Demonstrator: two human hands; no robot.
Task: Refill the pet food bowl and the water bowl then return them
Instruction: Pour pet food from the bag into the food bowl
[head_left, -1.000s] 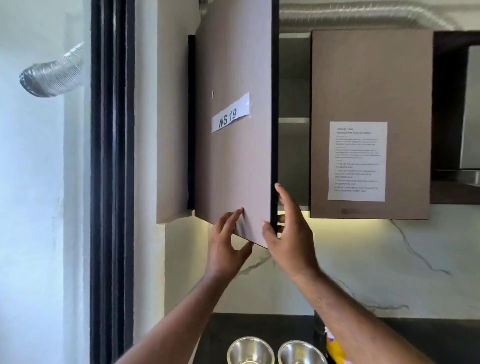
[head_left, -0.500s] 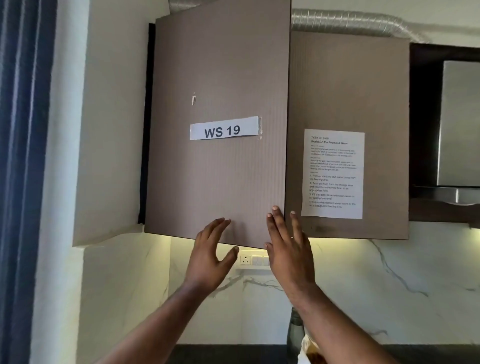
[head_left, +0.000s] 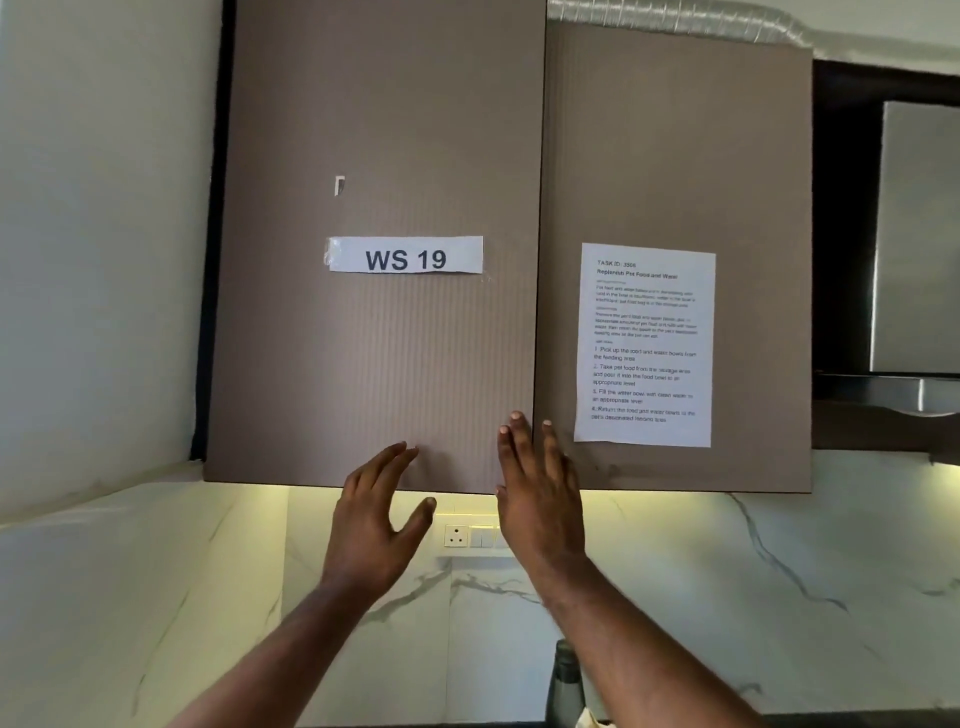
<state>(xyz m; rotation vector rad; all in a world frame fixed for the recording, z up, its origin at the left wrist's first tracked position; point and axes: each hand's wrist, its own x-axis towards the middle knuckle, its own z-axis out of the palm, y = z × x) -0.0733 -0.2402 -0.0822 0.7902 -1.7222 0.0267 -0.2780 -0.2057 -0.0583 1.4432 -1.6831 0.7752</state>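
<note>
A brown wall cabinet fills the view. Its left door (head_left: 379, 353), labelled "WS 19", is flush with the right door (head_left: 675, 156). My left hand (head_left: 376, 519) is raised with straight, spread fingers, its fingertips at the left door's bottom edge. My right hand (head_left: 540, 499) has flat, straight fingers lying across the seam between the two doors near their lower corners. Neither hand holds anything. The two bowls are out of view.
A printed task sheet (head_left: 644, 343) is taped to the right door. Below the cabinet are a lit marble backsplash with a wall socket (head_left: 457, 535) and the top of a dark bottle (head_left: 566, 680). A steel hood (head_left: 919, 239) hangs at the right.
The left cabinet door swung from open to flush with the right door. Both hands followed it. The view tilted up, so the two steel bowls left the frame.
</note>
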